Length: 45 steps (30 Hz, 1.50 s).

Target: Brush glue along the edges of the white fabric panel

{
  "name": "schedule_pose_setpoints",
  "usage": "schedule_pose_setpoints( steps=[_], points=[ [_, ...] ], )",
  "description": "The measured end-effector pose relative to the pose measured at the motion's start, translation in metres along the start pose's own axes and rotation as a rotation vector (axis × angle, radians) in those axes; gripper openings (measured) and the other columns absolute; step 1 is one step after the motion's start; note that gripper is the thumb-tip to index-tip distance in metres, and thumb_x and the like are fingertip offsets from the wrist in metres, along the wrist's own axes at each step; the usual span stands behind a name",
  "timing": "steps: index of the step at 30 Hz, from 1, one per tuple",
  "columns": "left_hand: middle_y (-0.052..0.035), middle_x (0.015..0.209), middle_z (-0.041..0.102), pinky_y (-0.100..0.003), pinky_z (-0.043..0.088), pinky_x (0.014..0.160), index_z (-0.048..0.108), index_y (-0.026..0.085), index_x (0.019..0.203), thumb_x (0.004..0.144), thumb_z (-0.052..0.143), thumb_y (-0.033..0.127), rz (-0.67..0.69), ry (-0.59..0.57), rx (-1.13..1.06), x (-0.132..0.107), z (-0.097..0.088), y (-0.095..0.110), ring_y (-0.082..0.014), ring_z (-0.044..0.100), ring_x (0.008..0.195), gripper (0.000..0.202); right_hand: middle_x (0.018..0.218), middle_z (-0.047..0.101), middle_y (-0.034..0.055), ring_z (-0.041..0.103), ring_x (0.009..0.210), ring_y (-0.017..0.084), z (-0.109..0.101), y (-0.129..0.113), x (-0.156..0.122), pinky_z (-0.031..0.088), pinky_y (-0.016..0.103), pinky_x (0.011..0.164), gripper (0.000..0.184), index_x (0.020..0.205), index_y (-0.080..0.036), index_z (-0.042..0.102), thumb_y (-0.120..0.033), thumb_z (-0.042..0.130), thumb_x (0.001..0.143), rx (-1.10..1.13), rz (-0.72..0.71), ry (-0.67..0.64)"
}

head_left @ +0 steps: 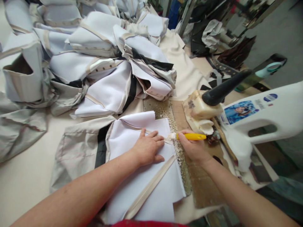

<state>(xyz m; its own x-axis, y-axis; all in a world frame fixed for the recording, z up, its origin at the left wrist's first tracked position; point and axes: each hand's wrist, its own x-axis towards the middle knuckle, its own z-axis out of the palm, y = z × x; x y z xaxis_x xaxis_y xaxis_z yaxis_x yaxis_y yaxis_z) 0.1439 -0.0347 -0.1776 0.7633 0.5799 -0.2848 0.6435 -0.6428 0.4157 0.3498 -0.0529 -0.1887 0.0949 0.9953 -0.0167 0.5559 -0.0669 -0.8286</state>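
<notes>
My left hand [149,146] lies flat, fingers spread, on a white fabric piece [151,189] with beige seam tape across it. A grey cloth part [75,145] with a black band joins that piece on its left. In my right hand [193,148] is a brush with a yellow handle [195,136]. Its pale, clotted bristles touch the fabric piece near its right edge. Under that edge runs a glue-crusted strip [176,126]. Just beyond my right hand stands a cut-down, glue-stained plastic container [201,110].
White and grey sewn pieces [101,75] are heaped across the far and left table. At right lie a brown board [208,189], a white jug with a label [267,116], a black cone-shaped spout [227,86], and a clear bottle [260,74]. Dark scraps [236,53] lie behind.
</notes>
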Motion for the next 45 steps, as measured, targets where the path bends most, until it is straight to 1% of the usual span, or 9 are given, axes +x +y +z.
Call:
schedule_pose_setpoints(
  steps=[3,10,17,22,26,31,39,41,45],
  points=[
    [-0.0046,0.135,0.047,-0.065,0.014,0.102,0.052,0.028,0.12,0.074,0.061,0.054,-0.003,-0.009,0.021,0.0,0.0,0.001,-0.0316,0.031,0.13,0.054,0.064,0.058,0.0012,0.054,0.065,0.017,0.002,-0.004,-0.007,0.043,0.029,0.066,0.024,0.064,-0.02,0.055,-0.037,0.047,0.078,0.009,0.052,0.06],
    [-0.0042,0.135,0.047,-0.064,0.014,0.103,0.052,0.028,0.121,0.074,0.061,0.053,-0.016,-0.012,0.025,0.001,-0.001,0.003,-0.0309,0.031,0.13,0.054,0.054,0.05,-0.0017,0.049,0.053,0.015,-0.009,-0.014,-0.041,0.04,0.027,0.053,0.021,0.056,-0.02,0.05,-0.035,0.048,0.07,0.103,0.247,-0.075],
    [-0.0038,0.135,0.047,-0.065,0.011,0.103,0.052,0.028,0.12,0.075,0.061,0.053,-0.008,0.003,0.022,0.0,0.002,0.003,-0.0289,0.032,0.13,0.052,0.059,0.053,0.0005,0.052,0.063,0.017,-0.003,-0.011,-0.031,0.041,0.029,0.064,0.024,0.059,-0.02,0.052,-0.037,0.044,0.074,0.023,0.128,0.037],
    [-0.0023,0.136,0.047,-0.066,0.013,0.103,0.052,0.029,0.12,0.075,0.062,0.052,-0.015,-0.01,0.045,0.002,0.001,0.003,-0.0297,0.032,0.13,0.052,0.055,0.05,-0.0008,0.049,0.055,0.016,-0.013,-0.014,-0.053,0.04,0.028,0.056,0.024,0.057,-0.02,0.049,-0.038,0.047,0.072,0.088,0.191,-0.07],
    [-0.0027,0.139,0.044,-0.069,0.013,0.1,0.054,0.028,0.117,0.08,0.058,0.047,-0.039,-0.02,0.085,-0.007,-0.01,0.023,-0.0322,0.028,0.132,0.041,0.059,0.054,-0.0005,0.053,0.059,0.016,-0.02,-0.013,-0.064,0.042,0.028,0.06,0.022,0.061,-0.019,0.053,-0.036,0.049,0.075,0.109,0.218,0.028],
    [-0.0038,0.127,0.055,-0.058,0.031,0.096,0.057,0.027,0.112,0.083,0.054,0.046,0.11,-0.158,0.027,-0.037,-0.008,0.06,-0.0279,0.044,0.119,0.035,0.061,0.054,-0.0001,0.053,0.062,0.017,-0.009,-0.003,-0.072,0.041,0.028,0.061,0.024,0.064,-0.02,0.052,-0.038,0.046,0.079,0.12,0.179,0.082],
    [-0.003,0.135,0.048,-0.063,0.022,0.1,0.051,0.025,0.123,0.084,0.053,0.043,0.061,-0.173,0.029,-0.048,0.018,0.061,-0.0279,0.035,0.128,0.043,0.058,0.051,-0.0015,0.05,0.059,0.014,-0.013,0.001,-0.146,0.037,0.026,0.06,0.028,0.06,-0.02,0.049,-0.031,0.043,0.084,0.035,0.169,-0.087],
    [-0.0028,0.136,0.047,-0.065,0.022,0.1,0.05,0.025,0.124,0.083,0.054,0.042,0.057,-0.173,0.028,-0.048,0.019,0.06,-0.0283,0.034,0.129,0.044,0.057,0.051,-0.0018,0.05,0.058,0.014,-0.014,0.0,-0.146,0.038,0.026,0.058,0.027,0.061,-0.02,0.05,-0.031,0.044,0.084,0.048,0.194,-0.058],
    [-0.0032,0.137,0.046,-0.066,0.021,0.1,0.05,0.026,0.125,0.083,0.054,0.041,0.058,-0.171,0.046,-0.048,0.021,0.061,-0.0286,0.033,0.129,0.045,0.062,0.055,0.0001,0.053,0.063,0.016,-0.009,0.002,-0.111,0.04,0.027,0.063,0.023,0.065,-0.019,0.052,-0.032,0.044,0.083,0.049,0.128,0.108]
  ],
)
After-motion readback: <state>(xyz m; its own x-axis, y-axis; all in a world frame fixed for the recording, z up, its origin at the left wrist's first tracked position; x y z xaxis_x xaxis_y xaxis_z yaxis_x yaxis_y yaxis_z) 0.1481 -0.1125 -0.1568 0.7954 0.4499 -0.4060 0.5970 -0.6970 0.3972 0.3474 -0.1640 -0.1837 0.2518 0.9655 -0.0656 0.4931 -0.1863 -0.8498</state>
